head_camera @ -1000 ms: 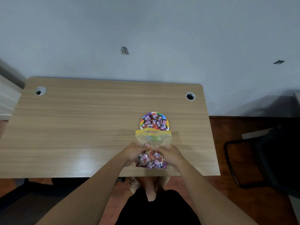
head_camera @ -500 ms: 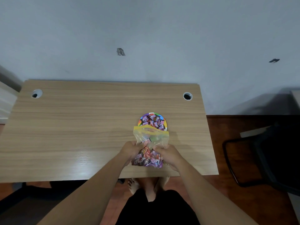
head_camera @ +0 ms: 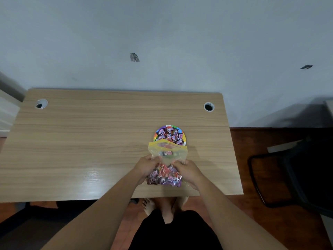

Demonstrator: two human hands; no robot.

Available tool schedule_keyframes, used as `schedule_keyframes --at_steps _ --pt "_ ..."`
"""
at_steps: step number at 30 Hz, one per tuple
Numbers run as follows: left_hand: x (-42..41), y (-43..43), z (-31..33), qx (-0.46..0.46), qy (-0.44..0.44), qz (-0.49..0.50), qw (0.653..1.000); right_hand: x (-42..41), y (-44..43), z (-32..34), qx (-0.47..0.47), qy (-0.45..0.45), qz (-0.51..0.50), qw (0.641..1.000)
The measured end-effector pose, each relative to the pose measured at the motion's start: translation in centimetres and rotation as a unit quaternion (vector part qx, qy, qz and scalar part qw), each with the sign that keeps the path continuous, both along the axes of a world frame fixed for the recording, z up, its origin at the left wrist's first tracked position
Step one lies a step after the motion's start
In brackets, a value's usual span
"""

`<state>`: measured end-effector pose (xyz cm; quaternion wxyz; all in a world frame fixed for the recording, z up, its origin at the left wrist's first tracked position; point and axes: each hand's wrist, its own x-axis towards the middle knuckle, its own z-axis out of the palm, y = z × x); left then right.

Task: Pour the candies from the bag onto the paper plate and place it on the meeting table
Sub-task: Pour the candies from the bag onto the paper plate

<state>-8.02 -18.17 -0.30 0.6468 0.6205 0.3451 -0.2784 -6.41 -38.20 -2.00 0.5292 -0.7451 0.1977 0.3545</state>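
A clear zip bag [head_camera: 167, 153] with a yellow top edge lies on the wooden table [head_camera: 90, 141], its mouth pointing toward a small rainbow-rimmed paper plate [head_camera: 157, 135]. Wrapped candies [head_camera: 170, 135] are heaped on the plate. More candies [head_camera: 164, 177] fill the near end of the bag, and one sits near its mouth. My left hand [head_camera: 146, 165] grips the bag's left side and my right hand [head_camera: 188, 170] grips its right side, both at mid-length.
The table has two round cable holes, one at the far left [head_camera: 41, 104] and one at the far right [head_camera: 209, 107]. A grey wall stands right behind it. A black chair [head_camera: 281, 179] sits on the dark floor to the right.
The bag has dropped lower and flatter toward the table, and both hands have shifted slightly with it. The candy heap on the plate looks the same.
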Motion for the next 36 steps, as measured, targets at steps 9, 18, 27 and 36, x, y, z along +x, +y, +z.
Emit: schedule_keyframes --at_steps 9,18,27,36 --pt "-0.2 0.1 0.1 0.012 -0.010 -0.001 1.000 0.1 0.5 1.1 0.021 -0.033 -0.023 0.999" --pt "-0.2 0.3 0.8 0.034 -0.036 -0.017 0.999 -0.1 0.5 2.2 0.040 -0.050 -0.030 0.997" --pt "0.2 0.4 0.7 0.023 -0.040 -0.001 0.999 -0.3 0.5 1.5 0.035 -0.082 -0.029 0.996" --pt "0.7 0.1 0.9 0.029 -0.055 -0.023 0.998 -0.3 0.4 1.6 0.065 -0.074 -0.042 0.994"
